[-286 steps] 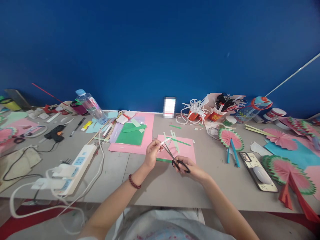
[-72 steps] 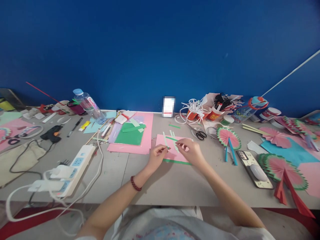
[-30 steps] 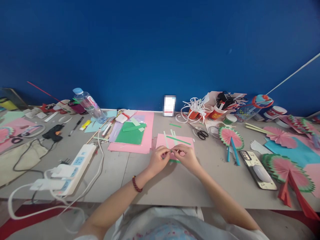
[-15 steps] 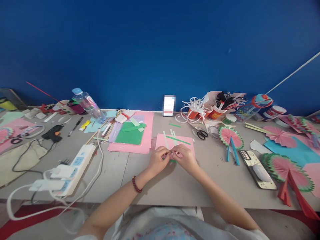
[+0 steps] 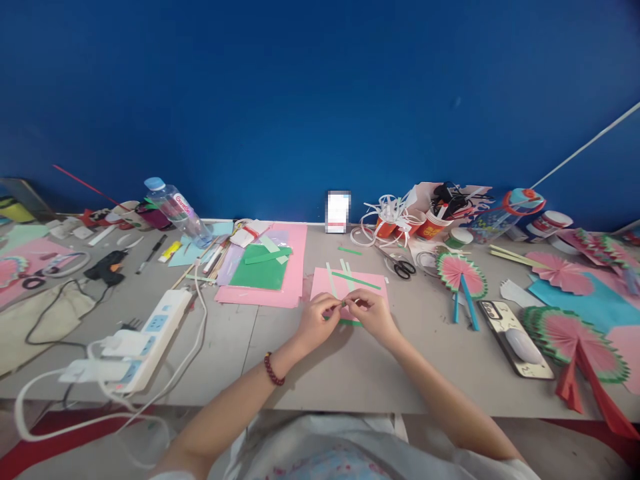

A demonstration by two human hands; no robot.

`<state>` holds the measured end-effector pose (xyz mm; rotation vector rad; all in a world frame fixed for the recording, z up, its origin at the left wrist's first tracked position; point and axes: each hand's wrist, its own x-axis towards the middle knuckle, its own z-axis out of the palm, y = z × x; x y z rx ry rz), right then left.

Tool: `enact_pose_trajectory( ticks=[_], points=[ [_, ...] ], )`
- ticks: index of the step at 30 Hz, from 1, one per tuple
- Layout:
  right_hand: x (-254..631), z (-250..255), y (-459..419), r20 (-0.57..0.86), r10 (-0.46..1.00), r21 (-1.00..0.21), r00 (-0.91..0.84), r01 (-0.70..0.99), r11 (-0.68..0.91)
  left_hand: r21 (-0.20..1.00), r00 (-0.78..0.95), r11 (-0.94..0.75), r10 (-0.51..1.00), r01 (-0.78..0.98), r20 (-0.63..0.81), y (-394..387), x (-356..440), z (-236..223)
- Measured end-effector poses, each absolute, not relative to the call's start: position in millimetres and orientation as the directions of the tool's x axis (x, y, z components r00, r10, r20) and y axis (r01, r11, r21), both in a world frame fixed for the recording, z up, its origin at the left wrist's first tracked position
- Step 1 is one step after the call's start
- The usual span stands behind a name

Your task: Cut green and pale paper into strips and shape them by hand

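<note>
The left hand (image 5: 315,321) and right hand (image 5: 374,319) meet fingertip to fingertip, each pinching a small dark-green piece (image 5: 343,303) between thumb and forefinger. The piece is mostly hidden, so its shape and any fold cannot be told. It is held over the near part of the pink sheet (image 5: 321,283) on the table (image 5: 350,380).

Just beyond the fingers, toward twelve o'clock, pale green strips (image 5: 331,280) lie on the sheet; at one o'clock a dark green strip (image 5: 369,283) slants over it. Scissors (image 5: 405,269) rest at two o'clock, and at ten is a stack topped by a green sheet (image 5: 257,270).

With so little to grip, the piece could slip or spring loose if either pinch eases, or crease and tear if the hands pull unevenly. Dropped, it might be hard to pick out among the other green strips. The loose strips look light enough that a brushing knuckle or sleeve could shift them, and the sheet could slide under a resting wrist.
</note>
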<state>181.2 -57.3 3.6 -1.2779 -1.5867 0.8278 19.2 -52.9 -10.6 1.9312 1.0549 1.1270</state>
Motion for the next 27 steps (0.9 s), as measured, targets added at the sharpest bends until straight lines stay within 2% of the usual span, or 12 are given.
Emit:
enact_pose_trajectory(
  ticks=[4,11,19,23,27],
  points=[
    [182,5,-56,0.199,0.978,-0.932,-0.059,0.298,0.208,0.833,0.305,-0.456,0.879,0.314,0.367,-53,18,-10],
    [183,10,-58,0.263,0.959,-0.869,-0.107,0.406,0.284,0.801,0.304,-0.471,0.876,0.370,0.375,-53,18,-9],
    [182,3,-57,0.274,0.956,-0.839,-0.108,0.460,0.292,0.738,0.347,-0.528,0.845,0.420,0.407,-52,17,-11],
    [181,-1,-56,0.292,0.955,-0.836,-0.056,0.470,0.284,0.765,0.330,-0.511,0.854,0.391,0.402,-52,18,-12],
    [184,1,-55,0.327,0.943,-0.863,0.061,0.425,0.272,0.851,0.264,-0.429,0.896,0.302,0.357,-50,19,-12]
  ],
)
